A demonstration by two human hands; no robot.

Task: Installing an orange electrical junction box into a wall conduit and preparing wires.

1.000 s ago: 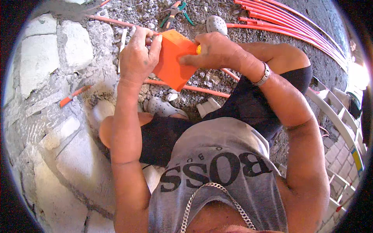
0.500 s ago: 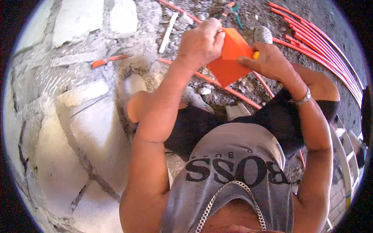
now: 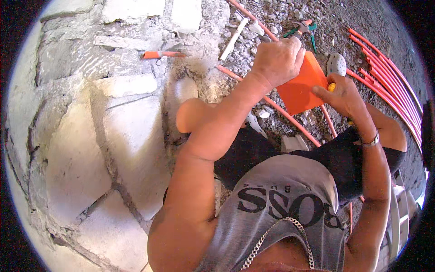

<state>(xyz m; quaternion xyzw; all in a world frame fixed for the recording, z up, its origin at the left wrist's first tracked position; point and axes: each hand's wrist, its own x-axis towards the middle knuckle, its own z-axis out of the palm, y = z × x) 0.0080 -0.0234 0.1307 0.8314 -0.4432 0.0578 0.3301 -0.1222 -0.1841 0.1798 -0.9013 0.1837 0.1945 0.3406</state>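
Observation:
An orange plastic box (image 3: 302, 88) is held up over the gravel between my two hands, one flat face showing. My left hand (image 3: 282, 61) is closed in a fist at its upper left edge. From the other side my right hand (image 3: 342, 94) grips it, the thumb lying over its edge. A small yellow round thing (image 3: 331, 87) shows by my right fingers; whether they hold it is unclear. Just beyond my left fist is a tool with green handles (image 3: 312, 29), seemingly pliers, partly hidden; I cannot tell if the fist touches it.
Several long orange pipes (image 3: 385, 75) lie on the ground at far right. Another orange pipe (image 3: 290, 119) crosses the gravel below the box. At left is a stone wall (image 3: 77, 158), a short orange tube end (image 3: 152, 55) sticking from it. A white strip (image 3: 234, 39) lies near it.
My view has swung left, so everything sits further right in it. The orange box has turned slightly. Both hands keep their hold on it.

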